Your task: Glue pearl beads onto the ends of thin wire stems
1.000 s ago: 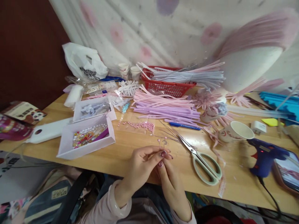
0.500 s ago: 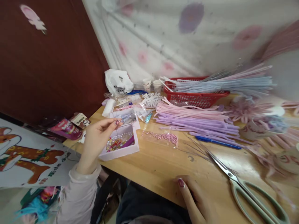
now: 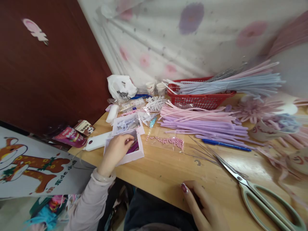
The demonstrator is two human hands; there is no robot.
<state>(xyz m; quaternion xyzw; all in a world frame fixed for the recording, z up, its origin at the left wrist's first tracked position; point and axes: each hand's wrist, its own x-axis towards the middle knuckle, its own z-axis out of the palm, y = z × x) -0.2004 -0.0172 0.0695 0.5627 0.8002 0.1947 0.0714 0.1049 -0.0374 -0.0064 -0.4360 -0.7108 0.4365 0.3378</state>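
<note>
My left hand (image 3: 119, 147) is over the front compartment of the white box (image 3: 136, 156), with its fingers curled and pinched together. Whatever the fingertips hold is hidden. Beneath them, a purple piece (image 3: 132, 148) shows inside the compartment. The back compartment contains pale blue fuzzy pieces (image 3: 126, 125). Low on the wooden table (image 3: 163, 176), my right hand (image 3: 201, 205) rests on its side, thumb against curled fingers; I cannot make out anything in it. To its right lie large scissors with pale green handles (image 3: 243, 181). Thin wires (image 3: 204, 152) lie near the blade tips.
A bag of pink beads (image 3: 172, 141) lies mid-table. Behind it are purple (image 3: 204, 128) and pink pipe cleaners (image 3: 192, 114), a blue pen (image 3: 226, 145) and a red basket (image 3: 202, 101). A white corded device (image 3: 97, 142) lies left of the box. Paper cups (image 3: 264, 131) stand right.
My left hand has moved down and right from above the box into its front compartment. The white corded device has come into fuller view. My right hand stays put.
</note>
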